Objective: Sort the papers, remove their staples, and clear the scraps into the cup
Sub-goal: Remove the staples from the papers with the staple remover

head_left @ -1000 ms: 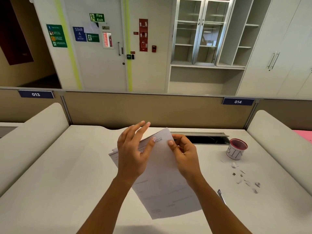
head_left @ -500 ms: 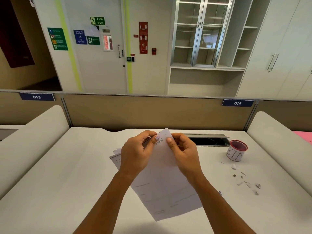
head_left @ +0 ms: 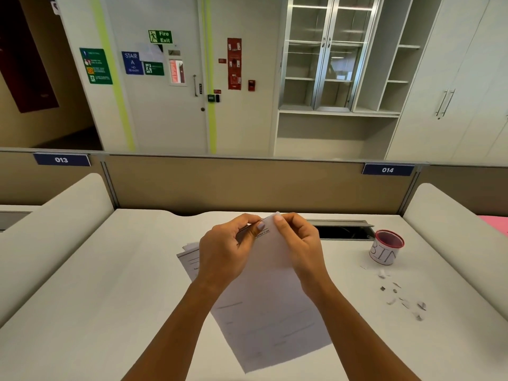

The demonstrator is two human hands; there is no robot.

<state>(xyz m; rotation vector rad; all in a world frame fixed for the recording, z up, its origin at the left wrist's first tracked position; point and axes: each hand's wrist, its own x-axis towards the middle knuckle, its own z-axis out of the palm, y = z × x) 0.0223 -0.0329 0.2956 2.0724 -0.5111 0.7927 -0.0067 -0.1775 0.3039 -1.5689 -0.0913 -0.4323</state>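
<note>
A stapled set of white papers [head_left: 270,320] is tilted up off the desk in the middle of the view. My left hand [head_left: 226,251] and my right hand [head_left: 298,240] both pinch its top corner, thumbs close together. The staple itself is hidden by my fingers. More sheets [head_left: 189,257] lie flat under the held set, showing at its left. A white cup with a red rim [head_left: 386,247], lettered "BIN", stands at the right. Several small paper scraps [head_left: 401,298] are scattered on the desk in front of the cup.
The white desk [head_left: 96,298] has curved side dividers [head_left: 445,224] left and right and a tan partition at the back. An open cable slot [head_left: 343,232] lies just behind my right hand. A pink sheet [head_left: 496,224] shows at the far right.
My left hand went from spread fingers over the sheet to a pinch on the top corner beside my right hand. The papers' top corner rose slightly.
</note>
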